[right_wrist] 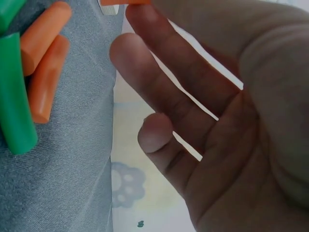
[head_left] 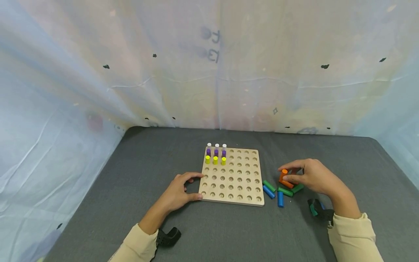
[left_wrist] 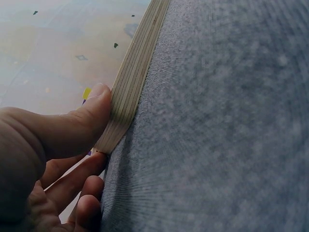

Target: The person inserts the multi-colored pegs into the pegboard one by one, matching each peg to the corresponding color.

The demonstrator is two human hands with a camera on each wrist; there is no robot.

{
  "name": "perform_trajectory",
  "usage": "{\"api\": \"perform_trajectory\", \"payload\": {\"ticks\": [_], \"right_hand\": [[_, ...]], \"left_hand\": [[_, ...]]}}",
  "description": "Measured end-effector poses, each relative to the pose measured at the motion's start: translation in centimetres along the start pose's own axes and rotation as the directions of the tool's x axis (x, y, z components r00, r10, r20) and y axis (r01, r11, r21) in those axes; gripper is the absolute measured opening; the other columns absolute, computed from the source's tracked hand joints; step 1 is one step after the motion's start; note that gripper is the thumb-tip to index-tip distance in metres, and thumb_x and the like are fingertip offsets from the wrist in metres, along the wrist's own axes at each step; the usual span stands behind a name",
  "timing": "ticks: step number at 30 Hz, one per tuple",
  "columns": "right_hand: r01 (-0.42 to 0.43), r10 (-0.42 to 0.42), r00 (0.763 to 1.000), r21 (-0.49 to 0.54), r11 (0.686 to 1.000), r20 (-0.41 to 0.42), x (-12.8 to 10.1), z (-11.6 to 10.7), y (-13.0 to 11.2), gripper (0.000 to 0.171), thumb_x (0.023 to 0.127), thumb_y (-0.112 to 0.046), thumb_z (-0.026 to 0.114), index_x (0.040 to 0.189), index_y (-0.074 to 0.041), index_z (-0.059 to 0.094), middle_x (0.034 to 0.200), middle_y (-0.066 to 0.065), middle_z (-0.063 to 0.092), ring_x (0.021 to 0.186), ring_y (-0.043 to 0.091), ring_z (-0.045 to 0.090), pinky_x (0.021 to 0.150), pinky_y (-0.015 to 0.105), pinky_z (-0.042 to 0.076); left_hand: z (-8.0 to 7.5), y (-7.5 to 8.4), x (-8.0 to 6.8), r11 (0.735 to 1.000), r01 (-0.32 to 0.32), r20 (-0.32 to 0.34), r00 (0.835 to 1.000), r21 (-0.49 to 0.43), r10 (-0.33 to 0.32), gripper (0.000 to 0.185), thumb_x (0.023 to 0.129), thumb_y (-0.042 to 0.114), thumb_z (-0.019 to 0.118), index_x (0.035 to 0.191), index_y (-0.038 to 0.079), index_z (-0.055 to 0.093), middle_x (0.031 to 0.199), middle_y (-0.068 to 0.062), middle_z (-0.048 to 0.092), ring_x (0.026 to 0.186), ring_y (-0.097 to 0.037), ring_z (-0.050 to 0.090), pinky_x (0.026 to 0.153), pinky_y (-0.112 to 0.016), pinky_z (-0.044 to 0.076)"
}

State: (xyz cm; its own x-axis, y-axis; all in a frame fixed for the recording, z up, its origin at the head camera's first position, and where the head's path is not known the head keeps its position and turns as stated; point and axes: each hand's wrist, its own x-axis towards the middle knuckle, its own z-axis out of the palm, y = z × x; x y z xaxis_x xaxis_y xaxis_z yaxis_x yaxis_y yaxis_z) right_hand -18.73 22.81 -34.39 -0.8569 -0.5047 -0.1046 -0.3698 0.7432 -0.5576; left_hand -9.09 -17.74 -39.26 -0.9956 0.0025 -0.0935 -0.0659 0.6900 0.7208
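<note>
Two arms reach in from the near side. The left hand (head_left: 179, 193) arches low, its thumb and index finger gripping the near left corner of the board (head_left: 235, 183). The right hand (head_left: 312, 176) bends over the loose pegs right of the board, pinching one orange peg (head_left: 284, 174) nearly upright. The left wrist view alone shows the striped layers of the board's edge (left_wrist: 133, 79); the right wrist view shows two lying orange pegs (right_wrist: 46, 36), partly hidden by fingers in the head view.
</note>
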Motion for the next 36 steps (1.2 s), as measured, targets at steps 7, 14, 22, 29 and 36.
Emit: {"api": "perform_trajectory", "payload": {"ticks": [7,14,22,29,36], "right_hand": [[-0.002,0.002,1.000,-0.023,1.000,0.004,-0.3,0.0,-0.2,0.033,0.091,-0.033,0.072,0.122,-0.021,0.072,0.089,-0.007,0.070,0.062,0.009,0.050,0.052,0.026,0.038],[-0.005,0.005,1.000,-0.030,1.000,-0.021,-0.6,-0.1,-0.2,0.034,0.090,-0.036,0.072,0.121,-0.022,0.072,0.092,-0.006,0.070,0.067,0.010,0.054,0.053,0.026,0.039],[0.027,-0.029,0.998,-0.027,0.999,-0.061,-1.0,-0.1,-1.2,0.035,0.091,-0.042,0.070,0.121,-0.024,0.072,0.094,-0.008,0.070,0.064,0.007,0.049,0.052,0.025,0.038],[0.092,-0.090,0.986,0.008,0.996,-0.138,-1.1,0.2,-4.8,0.026,0.091,-0.040,0.071,0.115,-0.029,0.074,0.090,-0.011,0.070,0.059,0.005,0.048,0.052,0.024,0.039],[0.134,-0.119,0.982,0.096,0.986,-0.145,0.7,2.4,-9.6,0.024,0.090,-0.034,0.074,0.113,-0.028,0.075,0.091,-0.009,0.070,0.061,0.008,0.049,0.053,0.025,0.040]], "left_hand": [[0.1,0.0,0.0,1.000,0.002,0.002,1.000,0.000,-0.002,0.059,0.073,0.025,0.089,0.126,0.033,0.065,0.119,-0.001,0.061,0.107,-0.017,0.049,0.082,-0.033,0.041],[0.2,-0.2,-0.2,1.000,-0.013,-0.002,1.000,-0.010,0.013,0.059,0.073,0.024,0.089,0.127,0.033,0.065,0.118,-0.001,0.061,0.105,-0.016,0.049,0.081,-0.033,0.041],[0.1,0.0,0.0,1.000,0.000,-0.006,1.000,0.001,0.000,0.060,0.073,0.022,0.089,0.126,0.033,0.065,0.119,-0.002,0.061,0.104,-0.017,0.049,0.080,-0.033,0.041],[0.2,0.4,0.0,1.000,0.013,-0.019,1.000,0.012,-0.013,0.060,0.072,0.019,0.089,0.126,0.032,0.065,0.118,-0.004,0.060,0.103,-0.018,0.050,0.079,-0.034,0.042],[0.3,0.4,0.1,0.999,0.038,-0.018,0.999,0.022,-0.038,0.061,0.071,0.020,0.090,0.125,0.033,0.066,0.116,-0.003,0.059,0.096,-0.018,0.049,0.077,-0.034,0.040]]}}
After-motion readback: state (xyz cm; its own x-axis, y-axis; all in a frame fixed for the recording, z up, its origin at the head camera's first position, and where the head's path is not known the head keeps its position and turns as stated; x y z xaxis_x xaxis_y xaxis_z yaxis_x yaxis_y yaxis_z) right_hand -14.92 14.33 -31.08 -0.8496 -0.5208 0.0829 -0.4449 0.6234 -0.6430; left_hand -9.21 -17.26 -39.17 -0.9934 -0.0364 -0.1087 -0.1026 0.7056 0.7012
